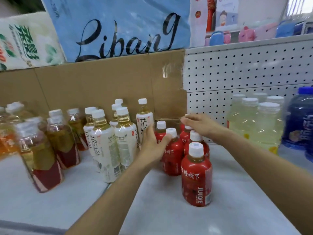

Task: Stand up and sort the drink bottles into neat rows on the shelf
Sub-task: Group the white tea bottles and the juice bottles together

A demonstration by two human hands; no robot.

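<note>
The red juice bottles [196, 173] stand clustered at the centre of the frame on the white shelf [237, 192], just right of the white-label tea bottles [110, 146]. Full and smooth-sleeved, they look weighty and a bit slippery, so I'd take them round the shoulder or body rather than by the cap. My left hand [154, 143] is spread open, fingers against a rear red bottle. My right hand [199, 123] hovers loosely curled over the back caps; whether it holds one, I cannot tell.
</note>
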